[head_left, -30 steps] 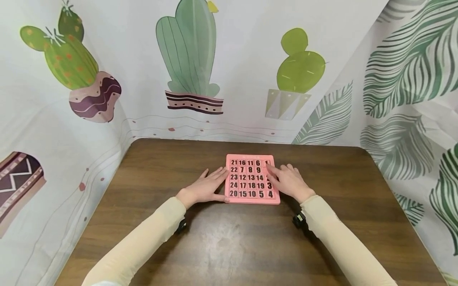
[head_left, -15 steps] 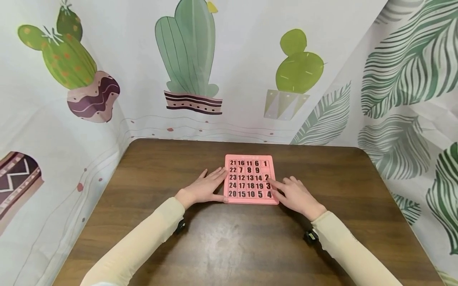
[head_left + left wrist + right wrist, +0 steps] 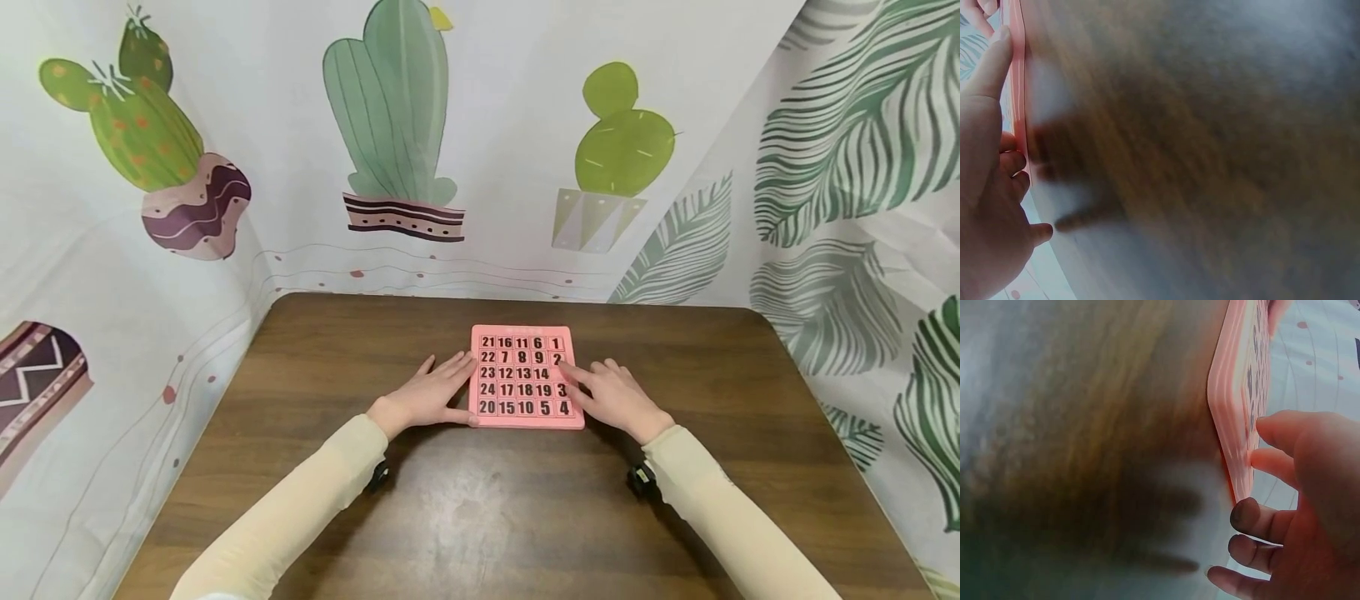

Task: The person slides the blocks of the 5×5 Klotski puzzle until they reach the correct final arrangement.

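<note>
A pink sliding number puzzle [image 3: 528, 422] lies flat on the table, its tiles in rows and columns. My left hand [image 3: 427, 398] rests along the puzzle's left side with fingers extended and thumb at the near corner; in the left wrist view that thumb [image 3: 992, 62] lies against the pink edge [image 3: 1017, 69]. From the right, my right hand [image 3: 621, 398] reaches over the frame, index fingertip at the "2" tile [image 3: 557, 359] and thumb close to the "3" tile [image 3: 562, 390]. The gap in the tiles shows in the right column, between those two. In the right wrist view the remaining fingers [image 3: 1254, 551] hang beside the puzzle.
The brown wooden table [image 3: 465, 508] extends around the puzzle. Behind it hangs a white cloth [image 3: 517, 125] printed with cacti and leaves. Each wrist carries a small black camera, one of them at the right cuff [image 3: 642, 481].
The right hand first drew back toward the near side, then slid away again. The "2" tile moved up one row, and the gap shifted below it. My left hand stayed in place.
</note>
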`<state>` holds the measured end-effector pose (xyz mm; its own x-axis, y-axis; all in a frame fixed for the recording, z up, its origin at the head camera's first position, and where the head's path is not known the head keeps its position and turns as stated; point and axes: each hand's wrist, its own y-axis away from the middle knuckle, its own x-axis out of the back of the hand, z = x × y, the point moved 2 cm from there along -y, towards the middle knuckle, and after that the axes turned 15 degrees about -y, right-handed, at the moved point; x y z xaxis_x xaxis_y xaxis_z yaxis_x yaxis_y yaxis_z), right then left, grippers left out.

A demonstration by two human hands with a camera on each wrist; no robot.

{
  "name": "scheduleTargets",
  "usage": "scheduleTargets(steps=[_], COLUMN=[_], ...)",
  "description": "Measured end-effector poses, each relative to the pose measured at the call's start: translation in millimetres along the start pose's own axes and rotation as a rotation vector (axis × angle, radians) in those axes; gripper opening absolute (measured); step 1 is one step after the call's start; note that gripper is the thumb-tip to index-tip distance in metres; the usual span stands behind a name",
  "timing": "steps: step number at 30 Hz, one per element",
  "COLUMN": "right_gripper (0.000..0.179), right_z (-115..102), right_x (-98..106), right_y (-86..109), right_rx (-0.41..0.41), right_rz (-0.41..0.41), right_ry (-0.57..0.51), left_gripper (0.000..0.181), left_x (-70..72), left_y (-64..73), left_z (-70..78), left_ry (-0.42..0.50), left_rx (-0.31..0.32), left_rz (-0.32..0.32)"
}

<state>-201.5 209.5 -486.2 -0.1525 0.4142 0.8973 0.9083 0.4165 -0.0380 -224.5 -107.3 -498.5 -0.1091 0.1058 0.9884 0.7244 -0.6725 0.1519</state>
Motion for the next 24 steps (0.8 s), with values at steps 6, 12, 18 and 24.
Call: scheduleTargets(steps=[6,12,18,24], right_gripper=[0.047,0.046,0.042,0.045], right_z=[-0.9,-3.7,-7.7,-7.7], right_x=[3.0,2.7,-1.4,-3.3], right_y=[-3.4,3.2,30.8,52.1], right_rx=[-0.006,0.02,0.12,0.153], right_rz=[-0.019,-0.001,0.021,0.03], right_ry=[0.006,-0.012,-0.038,-0.029], left_gripper=[0.105,0.104,0.106,0.108], left_x=[0.3,0.7,-2.2,-4.6], left_y=[-0.7,-1.4,-1.1,-1.8], left_z=[0.2,1.6,-1.0,-2.2], left_ry=[-0.007,0.001,0.004,0.003], left_rx=[0.003,0.002,0.002,0.004], left_rz=[-0.002,-0.003,-0.006,0.001])
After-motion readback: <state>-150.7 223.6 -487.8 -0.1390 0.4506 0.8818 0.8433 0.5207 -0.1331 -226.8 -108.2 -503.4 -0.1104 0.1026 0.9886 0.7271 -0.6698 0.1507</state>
